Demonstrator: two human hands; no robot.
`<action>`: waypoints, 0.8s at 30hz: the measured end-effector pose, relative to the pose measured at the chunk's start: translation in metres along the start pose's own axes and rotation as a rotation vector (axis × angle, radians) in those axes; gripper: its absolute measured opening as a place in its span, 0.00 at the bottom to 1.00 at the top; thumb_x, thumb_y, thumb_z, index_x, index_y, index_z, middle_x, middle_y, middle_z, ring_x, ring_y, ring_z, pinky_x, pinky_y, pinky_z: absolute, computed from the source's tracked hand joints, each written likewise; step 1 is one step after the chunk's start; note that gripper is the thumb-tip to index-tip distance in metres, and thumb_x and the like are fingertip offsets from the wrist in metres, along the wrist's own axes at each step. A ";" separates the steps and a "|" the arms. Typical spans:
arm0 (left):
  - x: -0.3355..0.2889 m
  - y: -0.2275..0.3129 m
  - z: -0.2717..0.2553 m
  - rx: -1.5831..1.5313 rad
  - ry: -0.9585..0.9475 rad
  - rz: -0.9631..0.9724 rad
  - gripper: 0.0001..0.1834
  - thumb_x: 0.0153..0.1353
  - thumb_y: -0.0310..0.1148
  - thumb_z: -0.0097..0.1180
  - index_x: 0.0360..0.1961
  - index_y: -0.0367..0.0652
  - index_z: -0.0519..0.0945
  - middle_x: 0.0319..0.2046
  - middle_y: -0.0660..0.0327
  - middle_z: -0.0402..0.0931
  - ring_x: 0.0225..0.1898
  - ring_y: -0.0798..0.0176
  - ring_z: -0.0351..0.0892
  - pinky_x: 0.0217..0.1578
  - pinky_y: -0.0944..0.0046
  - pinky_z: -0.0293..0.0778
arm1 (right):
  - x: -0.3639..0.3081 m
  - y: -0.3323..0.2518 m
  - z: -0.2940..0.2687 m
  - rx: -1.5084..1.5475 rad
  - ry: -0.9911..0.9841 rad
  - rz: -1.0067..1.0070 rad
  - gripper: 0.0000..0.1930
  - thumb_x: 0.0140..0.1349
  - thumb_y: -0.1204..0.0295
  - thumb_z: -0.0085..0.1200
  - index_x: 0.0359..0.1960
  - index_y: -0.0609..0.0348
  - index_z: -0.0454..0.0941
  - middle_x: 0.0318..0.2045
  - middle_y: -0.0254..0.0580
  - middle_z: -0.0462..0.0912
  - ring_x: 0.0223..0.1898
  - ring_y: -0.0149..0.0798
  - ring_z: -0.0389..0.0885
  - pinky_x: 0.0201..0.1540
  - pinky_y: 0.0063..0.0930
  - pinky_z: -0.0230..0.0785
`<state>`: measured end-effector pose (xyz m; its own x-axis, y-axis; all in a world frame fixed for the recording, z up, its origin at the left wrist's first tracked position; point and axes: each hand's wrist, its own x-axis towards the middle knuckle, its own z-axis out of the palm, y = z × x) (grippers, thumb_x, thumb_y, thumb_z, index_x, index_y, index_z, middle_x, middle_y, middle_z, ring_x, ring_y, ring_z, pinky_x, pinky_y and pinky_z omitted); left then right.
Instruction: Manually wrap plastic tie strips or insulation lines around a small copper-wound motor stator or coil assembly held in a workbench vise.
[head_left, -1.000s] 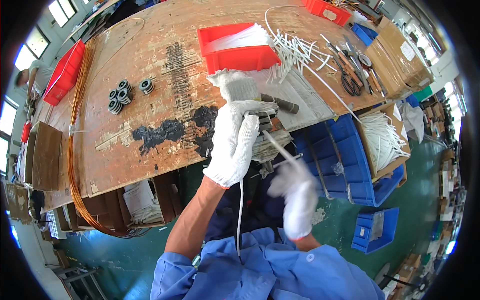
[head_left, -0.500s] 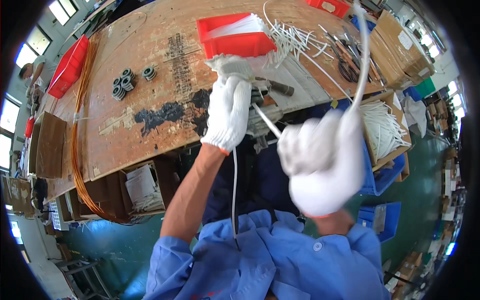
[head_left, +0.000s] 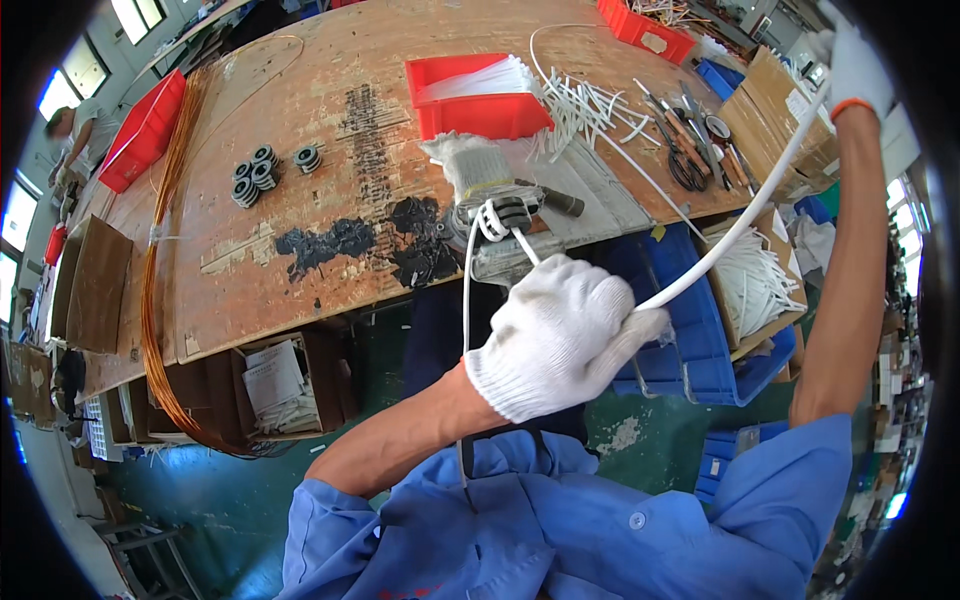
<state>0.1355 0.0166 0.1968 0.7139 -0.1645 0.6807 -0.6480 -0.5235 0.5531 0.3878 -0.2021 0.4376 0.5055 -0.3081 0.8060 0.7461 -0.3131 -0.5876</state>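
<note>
My left hand (head_left: 565,335), in a white knitted glove, is closed around a length of white tubing (head_left: 745,225) just in front of the table edge. From that fist the tubing rises in a curve to my gloved right hand (head_left: 855,75), raised at the upper right and closed on its upper part. On the near side it runs to a black ring (head_left: 514,212), where white loops pass around the ring. A thin white strand (head_left: 467,310) hangs down from there toward my shirt. The ring sits at a holder wrapped in pale cloth (head_left: 478,168), with a dark rod (head_left: 562,202) beside it.
Behind the holder stands a red bin (head_left: 430,122) of white strips, with loose white tube pieces (head_left: 590,100) beside it. Scissors (head_left: 688,172) and other tools lie right. Several dark coils (head_left: 262,165) and a copper wire bundle (head_left: 152,300) are left. A blue crate (head_left: 650,290) stands below.
My left hand has left the holder and come down right onto the tubing, uncovering the ring. My right hand has swung up and right, pulling the tubing into a long curve.
</note>
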 end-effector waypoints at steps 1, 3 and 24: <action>-0.003 -0.002 -0.003 -0.026 -0.010 0.005 0.17 0.63 0.40 0.74 0.27 0.40 0.80 0.23 0.53 0.74 0.27 0.44 0.77 0.32 0.48 0.74 | -0.001 0.010 -0.002 -0.069 -0.022 -0.053 0.29 0.79 0.68 0.45 0.78 0.65 0.58 0.50 0.68 0.80 0.15 0.39 0.67 0.15 0.34 0.64; -0.002 -0.002 -0.011 -0.090 -0.006 0.007 0.15 0.64 0.35 0.72 0.26 0.40 0.79 0.22 0.53 0.74 0.24 0.45 0.77 0.29 0.48 0.73 | 0.001 0.034 -0.018 -0.198 -0.274 0.160 0.33 0.82 0.72 0.36 0.86 0.47 0.44 0.68 0.82 0.70 0.17 0.44 0.78 0.18 0.34 0.73; 0.039 -0.009 -0.095 -0.777 0.111 -0.273 0.20 0.86 0.43 0.39 0.36 0.46 0.72 0.24 0.64 0.63 0.25 0.62 0.67 0.35 0.50 0.76 | -0.155 0.138 0.033 -0.273 -0.736 -0.308 0.14 0.78 0.59 0.57 0.49 0.55 0.87 0.35 0.45 0.88 0.36 0.49 0.89 0.42 0.46 0.82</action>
<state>0.1442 0.0939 0.2641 0.8687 -0.0110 0.4952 -0.4833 0.2001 0.8523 0.4273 -0.1678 0.2342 0.5204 0.4617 0.7183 0.8139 -0.5225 -0.2538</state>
